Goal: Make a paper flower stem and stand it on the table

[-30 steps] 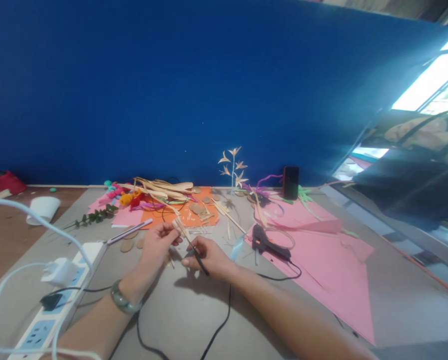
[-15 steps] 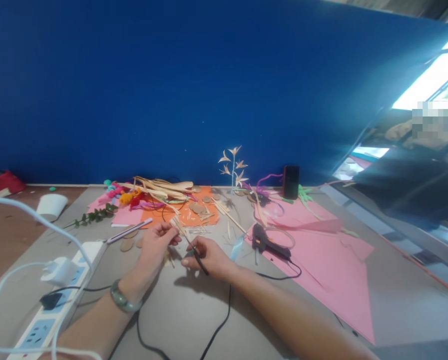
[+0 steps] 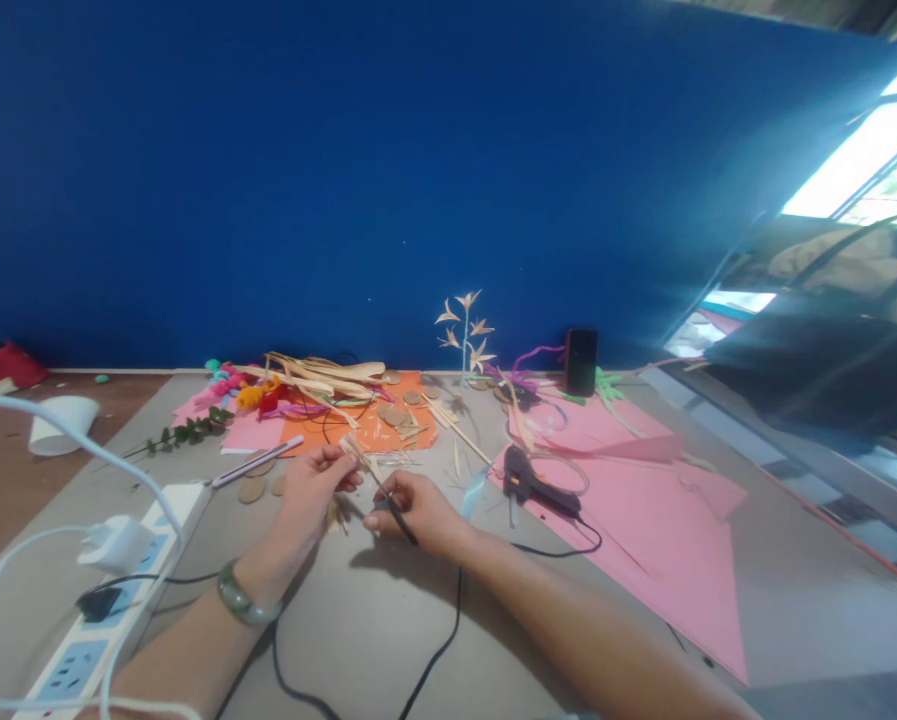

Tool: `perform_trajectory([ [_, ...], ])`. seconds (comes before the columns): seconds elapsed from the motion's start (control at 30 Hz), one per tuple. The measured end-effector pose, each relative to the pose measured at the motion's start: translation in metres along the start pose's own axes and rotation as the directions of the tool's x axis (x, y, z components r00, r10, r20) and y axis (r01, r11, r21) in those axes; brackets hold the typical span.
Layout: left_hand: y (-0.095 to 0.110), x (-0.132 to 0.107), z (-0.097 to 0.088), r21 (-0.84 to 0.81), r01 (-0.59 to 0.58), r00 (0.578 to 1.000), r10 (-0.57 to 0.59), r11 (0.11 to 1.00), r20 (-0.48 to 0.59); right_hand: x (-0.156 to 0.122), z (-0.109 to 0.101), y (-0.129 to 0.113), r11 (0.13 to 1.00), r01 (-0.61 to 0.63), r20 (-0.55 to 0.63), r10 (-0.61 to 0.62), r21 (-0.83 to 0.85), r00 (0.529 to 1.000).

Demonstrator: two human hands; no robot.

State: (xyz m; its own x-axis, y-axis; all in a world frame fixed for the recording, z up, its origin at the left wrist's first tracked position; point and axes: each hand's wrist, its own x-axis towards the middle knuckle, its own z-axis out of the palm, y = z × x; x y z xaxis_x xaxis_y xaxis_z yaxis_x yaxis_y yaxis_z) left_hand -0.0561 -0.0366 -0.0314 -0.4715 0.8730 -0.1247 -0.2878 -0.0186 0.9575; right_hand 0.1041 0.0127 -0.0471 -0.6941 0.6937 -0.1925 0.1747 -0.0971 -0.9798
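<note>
My left hand (image 3: pixel 320 490), a green bangle (image 3: pixel 244 595) on its wrist, pinches a pale strip of dried husk or straw (image 3: pixel 354 448). Just to its right, my right hand (image 3: pixel 414 512) is closed round a thin, dark-handled tool (image 3: pixel 397 515). Its slender tip points up and left, meeting the strip or passing close by it; the exact kind of tool is too small to tell. Under the hands lie short pale scraps (image 3: pixel 335 518). A stem with several pale husk flowers (image 3: pixel 465 335) stands upright behind, near the blue wall.
A glue gun (image 3: pixel 538 487) lies on pink paper (image 3: pixel 673 560) at right, its black cord crossing the table. At left are a power strip (image 3: pixel 73 670), white cables, a pen (image 3: pixel 258 462) and a white cup (image 3: pixel 62 425) on its side. Dried strips (image 3: pixel 328 378) lie on orange paper (image 3: pixel 305 432).
The white cup has shifted left and turned on its side. My hands hold nearly the same pose, and the view has drifted slightly.
</note>
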Motion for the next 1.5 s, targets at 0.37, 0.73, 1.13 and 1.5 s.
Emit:
perform_trajectory([
  [0.37, -0.002, 0.001, 0.0, -0.041, 0.022, 1.0, -0.021, 0.999, 0.023, 0.0, 0.001, 0.0, 1.0, -0.008, -0.035, 0.008, 0.008, 0.999],
  [0.73, -0.008, -0.002, 0.0, -0.016, 0.127, 0.984, -0.124, 0.992, 0.131, 0.0, 0.001, -0.001, 0.999, 0.002, -0.034, -0.001, 0.032, 0.999],
  [1.13, -0.01, 0.0, -0.001, -0.029, 0.128, 0.985, -0.124, 0.991, 0.117, 0.003, 0.0, 0.005, 1.0, -0.025, -0.069, 0.025, 0.009, 0.997],
  [1.5, -0.007, 0.0, 0.0, -0.05, 0.132, 0.987, -0.127, 0.99, 0.093, 0.002, 0.0, 0.003, 0.999, 0.011, -0.067, -0.009, 0.033, 0.998],
])
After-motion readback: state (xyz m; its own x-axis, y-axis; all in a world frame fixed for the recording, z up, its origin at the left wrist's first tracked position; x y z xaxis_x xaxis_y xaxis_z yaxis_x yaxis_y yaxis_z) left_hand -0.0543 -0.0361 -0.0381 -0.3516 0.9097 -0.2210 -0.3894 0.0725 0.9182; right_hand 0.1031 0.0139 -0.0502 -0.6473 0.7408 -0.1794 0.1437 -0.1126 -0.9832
